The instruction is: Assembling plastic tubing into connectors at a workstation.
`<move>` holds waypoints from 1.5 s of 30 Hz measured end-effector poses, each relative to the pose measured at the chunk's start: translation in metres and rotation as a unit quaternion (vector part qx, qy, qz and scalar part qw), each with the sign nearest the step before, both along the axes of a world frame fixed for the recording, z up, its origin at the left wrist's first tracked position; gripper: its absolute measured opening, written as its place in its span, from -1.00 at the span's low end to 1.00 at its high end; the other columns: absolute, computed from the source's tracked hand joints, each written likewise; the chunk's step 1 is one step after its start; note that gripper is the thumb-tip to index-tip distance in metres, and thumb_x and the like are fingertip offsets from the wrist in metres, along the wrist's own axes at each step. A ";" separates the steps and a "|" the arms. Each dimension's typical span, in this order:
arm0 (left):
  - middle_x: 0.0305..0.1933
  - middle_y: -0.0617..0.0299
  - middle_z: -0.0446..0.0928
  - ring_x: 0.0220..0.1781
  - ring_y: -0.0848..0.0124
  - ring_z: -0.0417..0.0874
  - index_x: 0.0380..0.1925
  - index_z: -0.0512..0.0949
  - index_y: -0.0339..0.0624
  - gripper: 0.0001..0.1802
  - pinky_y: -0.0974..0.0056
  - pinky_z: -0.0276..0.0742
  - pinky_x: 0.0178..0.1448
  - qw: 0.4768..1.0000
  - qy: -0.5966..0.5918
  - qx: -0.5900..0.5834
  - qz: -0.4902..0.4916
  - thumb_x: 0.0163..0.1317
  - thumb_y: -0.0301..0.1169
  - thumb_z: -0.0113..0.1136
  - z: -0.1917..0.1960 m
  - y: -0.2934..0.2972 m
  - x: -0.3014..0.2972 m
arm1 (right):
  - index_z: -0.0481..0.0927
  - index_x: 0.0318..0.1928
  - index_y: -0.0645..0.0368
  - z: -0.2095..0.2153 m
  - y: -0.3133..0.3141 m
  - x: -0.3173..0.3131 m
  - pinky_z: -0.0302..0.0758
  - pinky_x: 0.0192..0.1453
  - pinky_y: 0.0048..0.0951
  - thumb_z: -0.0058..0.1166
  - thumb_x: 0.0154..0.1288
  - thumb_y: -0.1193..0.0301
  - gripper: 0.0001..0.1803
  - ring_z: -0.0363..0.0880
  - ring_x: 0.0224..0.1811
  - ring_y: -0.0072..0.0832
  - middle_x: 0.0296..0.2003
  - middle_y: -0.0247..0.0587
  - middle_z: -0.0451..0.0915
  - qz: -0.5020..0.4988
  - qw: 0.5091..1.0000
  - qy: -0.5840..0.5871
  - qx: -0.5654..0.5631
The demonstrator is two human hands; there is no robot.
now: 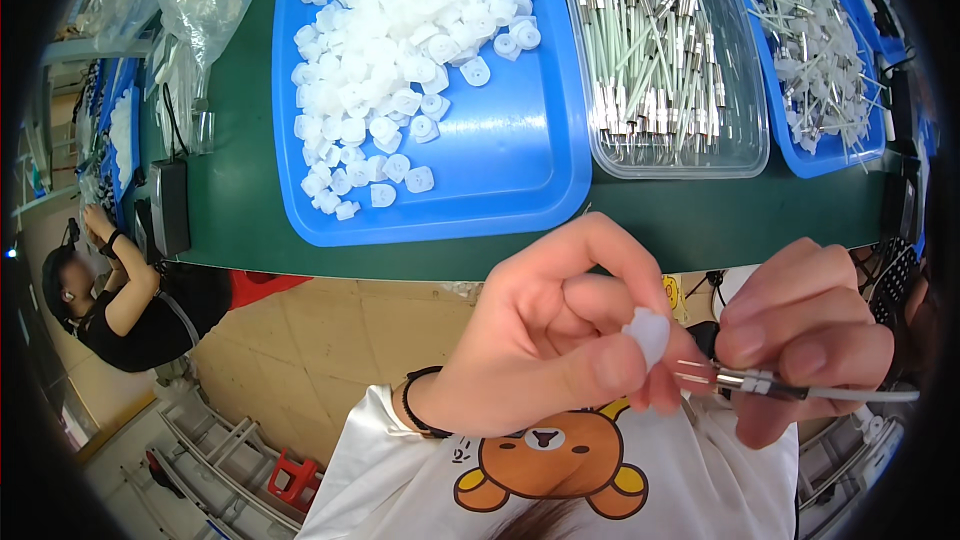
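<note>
Between the thumb and fingers of my left hand (550,330) is a small whitish translucent plastic cap (648,336). My right hand (810,330) pinches a thin cable piece (765,383) with a metal connector, fine bare pins at its left end and a pale grey cable trailing right. The pins point toward the cap, close to my left fingertips; whether they touch is unclear. Both hands are in front of the table edge, above my lap. Beyond them a blue tray (500,210) holds a heap of similar caps (400,50).
A clear plastic bin (680,165) of similar cable pieces (650,50) stands right of the tray. Farther right, another blue tray (810,162) holds cables with caps. A clear bag (215,0) and a black box (168,205) are at left. A co-worker (120,290) sits far left.
</note>
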State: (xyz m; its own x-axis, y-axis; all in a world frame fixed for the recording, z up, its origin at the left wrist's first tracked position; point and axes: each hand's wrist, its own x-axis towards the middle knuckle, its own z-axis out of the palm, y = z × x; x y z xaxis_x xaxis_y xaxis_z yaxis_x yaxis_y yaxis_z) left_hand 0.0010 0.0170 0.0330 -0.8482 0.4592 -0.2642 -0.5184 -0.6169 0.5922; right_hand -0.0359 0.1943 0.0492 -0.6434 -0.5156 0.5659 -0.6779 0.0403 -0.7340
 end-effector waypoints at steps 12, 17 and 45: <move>-0.55 0.30 0.31 -0.58 0.61 0.32 -0.37 0.29 -0.27 -0.64 0.50 0.19 -0.52 0.990 0.030 0.118 -0.073 0.28 -0.14 -0.24 -0.007 -0.007 0.001 | 0.27 -0.23 0.15 -0.009 0.003 -0.001 0.35 -0.46 -0.61 0.24 -0.08 0.19 -0.50 0.39 -0.41 -0.45 -0.39 -0.24 0.48 0.049 0.998 0.020 -0.027; -0.63 0.29 0.28 -0.69 0.60 0.28 -0.41 0.26 -0.26 -0.55 0.52 0.08 -0.63 0.994 0.014 0.063 -0.085 0.31 -0.08 -0.45 0.005 -0.005 0.002 | 0.27 -0.23 0.15 -0.017 -0.004 -0.003 0.37 -0.46 -0.61 0.25 -0.09 0.22 -0.49 0.41 -0.38 -0.44 -0.37 -0.23 0.49 0.069 0.996 0.033 -0.043; -0.73 0.28 0.26 -0.76 0.67 0.19 -0.52 0.23 -0.28 -0.37 0.57 0.02 -0.65 0.997 0.047 -0.054 -0.035 0.25 0.10 -0.59 0.010 0.005 0.004 | 0.20 -0.05 0.15 0.005 -0.001 0.021 0.44 -0.47 -0.45 0.21 -0.14 0.16 -0.33 0.45 -0.36 -0.33 -0.22 -0.16 0.42 0.027 0.994 -0.030 0.099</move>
